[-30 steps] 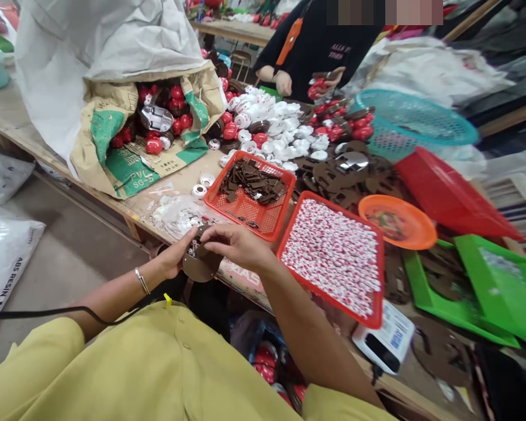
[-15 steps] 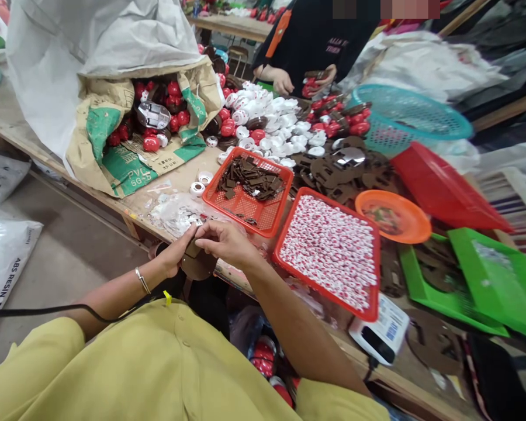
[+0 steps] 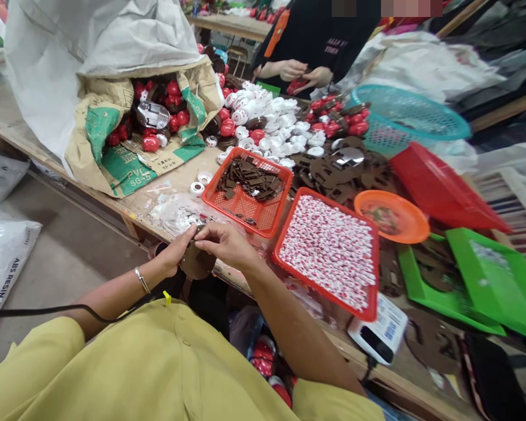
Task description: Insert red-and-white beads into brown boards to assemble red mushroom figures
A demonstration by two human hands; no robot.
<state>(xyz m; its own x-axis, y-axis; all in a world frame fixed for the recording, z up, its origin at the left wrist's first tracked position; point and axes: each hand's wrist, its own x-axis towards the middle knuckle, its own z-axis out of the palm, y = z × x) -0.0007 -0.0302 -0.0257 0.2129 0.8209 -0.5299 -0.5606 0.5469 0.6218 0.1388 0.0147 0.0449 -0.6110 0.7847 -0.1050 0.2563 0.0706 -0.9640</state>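
Note:
Just past the table's front edge, my left hand (image 3: 178, 252) grips a round brown plastic disc (image 3: 198, 264) by its left side. The disc's flat face is turned up and has a few small holes or dots near its rim. My right hand (image 3: 226, 242) reaches over the upper part of the disc, thumb and fingers pinched together against it. Whatever lies between those fingertips is too small to make out. Beyond the hands, a clear plastic bag (image 3: 182, 211) with small white pieces lies on the table.
Nearby are a red basket (image 3: 268, 227) of brown flat pieces and a red tray (image 3: 277, 255) of small red-and-white parts. Farther back are white parts (image 3: 267, 120), a PVC paper sack (image 3: 158, 164), an orange plate (image 3: 416, 225) and green trays (image 3: 499, 275). Across the table, a person's hands (image 3: 307, 75) hold a red part.
My right fingers have shifted slightly on the disc; the small flat piece seen on its face no longer shows there. Across the table, the other person's hands have come together.

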